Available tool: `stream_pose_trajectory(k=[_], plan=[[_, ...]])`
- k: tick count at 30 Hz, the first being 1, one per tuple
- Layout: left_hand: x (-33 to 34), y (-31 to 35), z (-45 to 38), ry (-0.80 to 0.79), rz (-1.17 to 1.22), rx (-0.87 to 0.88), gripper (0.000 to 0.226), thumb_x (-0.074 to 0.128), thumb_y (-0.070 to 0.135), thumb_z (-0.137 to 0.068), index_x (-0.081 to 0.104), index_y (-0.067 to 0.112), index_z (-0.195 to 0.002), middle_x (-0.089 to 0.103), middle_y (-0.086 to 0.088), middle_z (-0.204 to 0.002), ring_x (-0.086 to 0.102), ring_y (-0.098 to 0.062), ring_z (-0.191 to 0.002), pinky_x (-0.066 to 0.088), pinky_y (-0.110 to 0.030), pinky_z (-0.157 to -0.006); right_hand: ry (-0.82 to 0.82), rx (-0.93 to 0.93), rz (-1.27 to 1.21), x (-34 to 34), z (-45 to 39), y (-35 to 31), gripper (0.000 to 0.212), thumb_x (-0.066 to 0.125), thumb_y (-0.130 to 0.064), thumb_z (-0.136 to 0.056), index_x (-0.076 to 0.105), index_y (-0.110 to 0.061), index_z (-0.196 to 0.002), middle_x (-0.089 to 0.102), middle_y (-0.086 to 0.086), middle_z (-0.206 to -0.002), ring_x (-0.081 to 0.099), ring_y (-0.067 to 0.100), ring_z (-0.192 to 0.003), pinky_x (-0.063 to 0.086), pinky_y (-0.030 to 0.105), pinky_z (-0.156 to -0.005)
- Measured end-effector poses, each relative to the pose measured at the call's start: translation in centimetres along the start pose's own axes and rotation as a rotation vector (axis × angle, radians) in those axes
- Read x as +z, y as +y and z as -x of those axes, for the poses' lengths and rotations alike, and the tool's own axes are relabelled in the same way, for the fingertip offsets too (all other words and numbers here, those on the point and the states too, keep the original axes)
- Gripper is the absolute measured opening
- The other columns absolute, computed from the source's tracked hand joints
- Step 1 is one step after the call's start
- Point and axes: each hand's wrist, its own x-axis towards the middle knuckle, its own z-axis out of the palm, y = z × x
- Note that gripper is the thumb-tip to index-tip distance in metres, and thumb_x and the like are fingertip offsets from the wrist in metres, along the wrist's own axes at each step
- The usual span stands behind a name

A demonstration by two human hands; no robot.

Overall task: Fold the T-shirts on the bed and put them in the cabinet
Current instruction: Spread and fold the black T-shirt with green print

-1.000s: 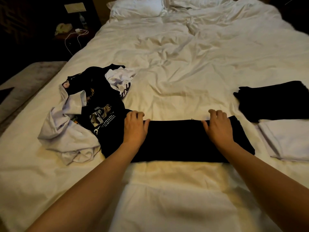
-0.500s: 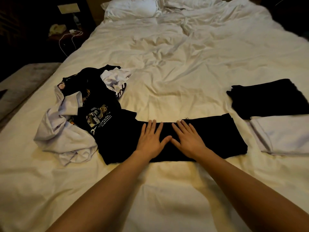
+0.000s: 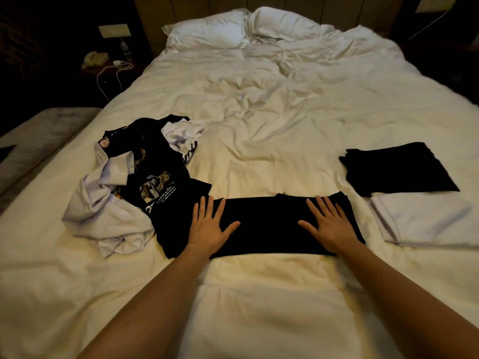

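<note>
A wide bed [image 3: 259, 120] with rumpled white bedding fills the view, two white pillows [image 3: 233, 29] at its far end against the headboard. Off the bed's left side a dark nightstand [image 3: 108, 66] carries a white cable [image 3: 114, 76] and some small items too dim to tell. On the left part of the bed lies a loose heap of unfolded shirts [image 3: 124, 187], black and white tangled together, one black shirt showing a printed graphic; the heap's near right edge touches and partly overlaps the left end of the black T-shirt [image 3: 269, 224] being worked on. To the right, just beside that shirt's right end but apart from it, sit a folded black T-shirt [image 3: 396, 169] and, nearer the person, a folded white T-shirt [image 3: 425, 218], the black one's near edge meeting the white one. The black T-shirt in the middle lies flat as a long narrow band near the bed's near edge, its long axis running left to right across the bed. The left hand [image 3: 207, 226] rests flat on its left end, fingers straight and spread, thumb pointing inward; the right hand [image 3: 329, 224] lies the same way on its right end. Neither grip closes on the cloth; both palms press down, fingers aimed toward the pillows.
</note>
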Motion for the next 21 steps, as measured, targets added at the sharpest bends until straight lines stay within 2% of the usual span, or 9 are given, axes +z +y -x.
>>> stream_pose_trajectory(k=[8,14,18,21], plan=[[-0.1,-0.5,0.3,-0.002,0.076,-0.001,0.114,-0.019,0.092,-0.064,-0.007,0.03,-0.158,-0.012,-0.009,-0.166,-0.02,-0.024,-0.151,-0.014,-0.039,-0.122,0.005,-0.012,-0.007,-0.3,1.2,4.1,0.101,-0.023,-0.091,-0.064,-0.016,-0.039,-0.15,-0.015,-0.008,-0.163,-0.021,0.008,-0.148,-0.01,0.035,-0.122],[-0.8,0.9,-0.3,-0.017,-0.074,0.002,0.112,-0.024,0.086,-0.066,-0.009,0.026,-0.158,-0.011,-0.011,-0.166,-0.019,-0.027,-0.151,-0.015,-0.047,-0.121,0.034,-0.006,-0.04,0.0,1.3,4.1,0.102,-0.025,-0.091,-0.063,-0.018,-0.038,-0.149,-0.018,-0.008,-0.162,-0.025,0.009,-0.146,-0.009,0.037,-0.122],[-1.2,4.1,-0.2,-0.015,-0.086,0.065,0.105,-0.021,0.083,-0.07,-0.008,0.027,-0.158,-0.01,-0.009,-0.166,-0.019,-0.026,-0.151,-0.015,-0.05,-0.12,0.062,-0.004,-0.078,0.4,1.2,4.2,0.104,-0.023,-0.09,-0.065,-0.011,-0.037,-0.154,-0.016,-0.007,-0.163,-0.025,0.011,-0.147,-0.008,0.038,-0.123],[-1.6,7.7,-0.6,-0.063,-0.035,0.174,0.09,-0.007,0.078,-0.085,-0.01,0.025,-0.158,-0.015,-0.008,-0.166,-0.021,-0.025,-0.151,-0.012,-0.049,-0.121,0.091,0.007,-0.132,0.5,1.4,4.3,0.101,-0.01,-0.09,-0.073,-0.001,-0.035,-0.157,-0.012,-0.006,-0.164,-0.025,0.012,-0.147,-0.006,0.038,-0.123]])
